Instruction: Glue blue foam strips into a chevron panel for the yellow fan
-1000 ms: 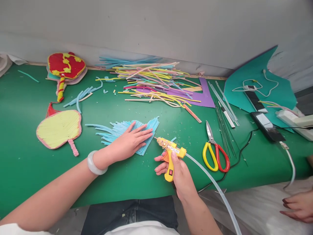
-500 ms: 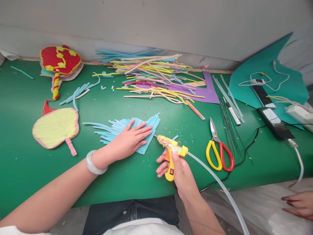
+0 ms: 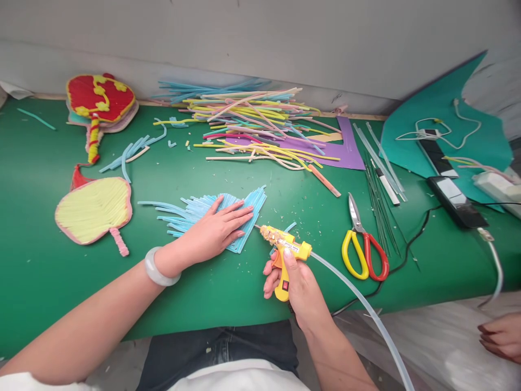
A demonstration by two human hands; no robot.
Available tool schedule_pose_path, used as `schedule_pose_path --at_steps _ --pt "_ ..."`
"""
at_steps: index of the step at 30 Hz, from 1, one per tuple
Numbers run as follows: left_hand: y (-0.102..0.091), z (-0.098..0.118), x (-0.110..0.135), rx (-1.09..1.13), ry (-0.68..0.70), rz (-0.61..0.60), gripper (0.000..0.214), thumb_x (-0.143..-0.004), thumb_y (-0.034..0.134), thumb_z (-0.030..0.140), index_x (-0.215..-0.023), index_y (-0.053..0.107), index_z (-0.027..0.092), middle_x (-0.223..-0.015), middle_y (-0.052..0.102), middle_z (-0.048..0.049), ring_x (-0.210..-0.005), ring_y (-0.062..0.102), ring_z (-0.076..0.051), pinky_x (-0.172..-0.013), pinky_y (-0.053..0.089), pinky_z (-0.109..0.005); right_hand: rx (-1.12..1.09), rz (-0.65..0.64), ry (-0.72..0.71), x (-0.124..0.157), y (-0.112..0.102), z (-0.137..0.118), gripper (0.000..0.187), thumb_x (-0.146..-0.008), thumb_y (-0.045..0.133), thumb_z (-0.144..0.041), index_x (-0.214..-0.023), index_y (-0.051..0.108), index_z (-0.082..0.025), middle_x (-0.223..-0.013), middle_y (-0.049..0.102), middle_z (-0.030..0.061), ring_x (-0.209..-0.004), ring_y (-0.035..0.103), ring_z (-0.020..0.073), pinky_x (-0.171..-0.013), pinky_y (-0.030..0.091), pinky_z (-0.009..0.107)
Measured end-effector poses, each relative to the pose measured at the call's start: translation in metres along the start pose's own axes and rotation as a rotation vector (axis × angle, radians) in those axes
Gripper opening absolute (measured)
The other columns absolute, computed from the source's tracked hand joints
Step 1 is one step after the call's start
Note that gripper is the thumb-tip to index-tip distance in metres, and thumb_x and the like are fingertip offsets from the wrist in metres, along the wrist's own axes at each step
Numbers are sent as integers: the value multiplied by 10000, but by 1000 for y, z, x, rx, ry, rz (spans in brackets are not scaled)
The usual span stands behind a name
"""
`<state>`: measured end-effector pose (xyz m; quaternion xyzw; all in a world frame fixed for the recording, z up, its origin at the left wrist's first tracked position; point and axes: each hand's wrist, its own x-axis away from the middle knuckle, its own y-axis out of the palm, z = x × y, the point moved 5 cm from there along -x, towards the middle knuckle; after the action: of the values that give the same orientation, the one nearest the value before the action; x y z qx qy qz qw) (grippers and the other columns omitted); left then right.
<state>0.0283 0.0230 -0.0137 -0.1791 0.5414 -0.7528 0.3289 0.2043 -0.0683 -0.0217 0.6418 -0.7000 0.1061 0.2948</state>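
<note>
1. At the near side of the green surface (image 3: pixel 203 296), the right hand (image 3: pixel 299 285) is closed round the grip of a yellow glue gun (image 3: pixel 301 251), fingers at the trigger. Whether the trigger is pressed cannot be told. A long translucent glue stick (image 3: pixel 350 281) trails from the gun's rear.

2. Working practice, as judged: hold the nozzle low along the strip edge, squeeze lightly and evenly, and keep the left fingertips clear of the tip, which is probably hot. Firm, flat pressure should stop the strips from shifting.

3. Slightly farther in, the left hand (image 3: pixel 217 229) lies palm down, fingers extended and slightly spread, on a panel of light-blue strips (image 3: pixel 255 203).

4. Position of panel: partly covered by the left hand, left of and beyond the right hand. The nozzle points at its right border, just beside it; contact cannot be confirmed. Uneven strip ends project leftward.

5. Flanking items: scissors (image 3: pixel 356 225), well apart to the right; a yellow paddle-shaped piece (image 3: pixel 93 212) to the left.

6. Farthest, near the wall: a heap of coloured strips (image 3: pixel 252 111), partly over a purple sheet (image 3: pixel 352 152).
</note>
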Motion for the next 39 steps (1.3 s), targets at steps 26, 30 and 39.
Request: schedule_pose_path --at_steps 26,30,39 --pt "-1 0 0 22 -18 -21 461 -1053 251 259 -1485 413 256 -1542 438 -42 -1489 286 -221 -1232 86 -571 21 -44 28 4 0 1 520 -835 582 -695 -868 556 -177 -680 630 -31 -409 576 87 -406 470 203" --pt "-1 0 0 32 -16 -18 459 -1053 257 259 -1481 420 254 -1541 438 -43 -1488 289 -227 -1230 95 -571 45 -42 40 6 -1 1 533 -816 589 -711 -859 557 -181 -663 620 -32 -392 554 92 -391 452 214" --pt "-1 0 1 41 -15 -9 451 -1055 260 255 -1472 433 254 -1538 444 -45 -1487 293 -229 -1230 82 -568 42 -44 43 10 1 1 523 -817 595 -702 -844 547 -182 -653 603 -42 -371 527 73 -373 434 198"
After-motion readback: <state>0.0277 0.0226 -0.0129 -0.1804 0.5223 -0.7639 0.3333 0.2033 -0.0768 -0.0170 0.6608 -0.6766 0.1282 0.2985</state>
